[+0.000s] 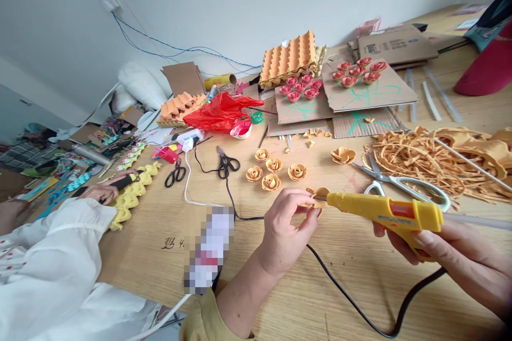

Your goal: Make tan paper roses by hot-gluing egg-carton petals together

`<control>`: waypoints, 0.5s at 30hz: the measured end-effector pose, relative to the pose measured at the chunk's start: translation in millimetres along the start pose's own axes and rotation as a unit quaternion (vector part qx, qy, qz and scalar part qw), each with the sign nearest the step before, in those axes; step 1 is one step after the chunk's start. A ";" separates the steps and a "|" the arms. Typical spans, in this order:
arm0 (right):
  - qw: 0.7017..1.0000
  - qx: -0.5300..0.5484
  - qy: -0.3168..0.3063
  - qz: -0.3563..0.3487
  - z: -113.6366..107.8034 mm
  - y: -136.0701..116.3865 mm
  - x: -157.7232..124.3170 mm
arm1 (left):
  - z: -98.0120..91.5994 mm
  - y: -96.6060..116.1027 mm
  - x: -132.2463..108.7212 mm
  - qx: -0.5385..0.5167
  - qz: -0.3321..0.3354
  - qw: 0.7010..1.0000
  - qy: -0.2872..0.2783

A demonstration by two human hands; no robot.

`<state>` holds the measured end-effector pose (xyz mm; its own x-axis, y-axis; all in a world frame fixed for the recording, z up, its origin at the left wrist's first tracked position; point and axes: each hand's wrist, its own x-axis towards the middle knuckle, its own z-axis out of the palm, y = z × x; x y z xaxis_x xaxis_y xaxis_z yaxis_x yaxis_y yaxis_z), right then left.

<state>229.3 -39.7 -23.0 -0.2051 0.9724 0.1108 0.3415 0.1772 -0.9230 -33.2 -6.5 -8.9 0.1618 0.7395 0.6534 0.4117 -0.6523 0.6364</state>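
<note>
My left hand [286, 226] pinches an orange egg-carton flower [319, 192] between thumb and fingers, partly hidden by them. Wrapped round the handle of a yellow hot glue gun [380, 210] is my right hand [444, 250]. The gun's nozzle points left and meets the flower, with a clear glue stick [480, 221] jutting from its back. Beyond my left hand several finished-looking orange flowers [271, 181] lie on the wooden table, and a single larger one [343, 155] sits to their right. White-handled scissors [404, 181] rest just past the glue gun.
Orange carton scraps [424, 157] are heaped at right. Red-tinted flowers [302, 87] stand on cardboard sheets [368, 96] at the back, near stacked egg trays [288, 58]. Black scissors [228, 162], a red plastic bag [220, 112] and cables lie left of centre. A co-worker's hand [104, 189] touches a yellow carton strip [138, 189].
</note>
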 end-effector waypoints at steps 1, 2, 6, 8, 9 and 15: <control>1.000 0.000 -0.002 0.002 -0.6 1.1 -0.1 | -0.1 0.0 0.0 0.002 0.001 1.000 0.000; 1.000 0.000 -0.004 0.003 -1.2 2.0 0.0 | -0.2 0.0 -0.1 0.004 0.001 1.000 0.000; 1.000 -0.005 -0.024 0.002 -1.8 2.1 0.6 | 0.1 -0.8 -0.5 0.004 0.004 1.000 -0.003; 1.000 -0.004 -0.015 0.008 -0.9 0.9 0.4 | 0.3 -1.1 -0.7 0.003 0.005 1.000 -0.002; 1.000 -0.003 -0.010 0.013 -0.5 0.5 0.2 | 0.4 -1.2 -0.8 0.004 0.005 1.000 -0.001; 0.999 0.000 -0.031 0.024 -3.6 1.5 0.8 | 0.7 -2.3 -1.3 0.008 -0.012 1.000 0.004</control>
<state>233.0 -38.1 -23.0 -0.2455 0.9684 0.0435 0.3521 0.1309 -0.9268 -33.7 -5.9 -11.5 0.1438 0.7536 0.6414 0.4300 -0.6313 0.6454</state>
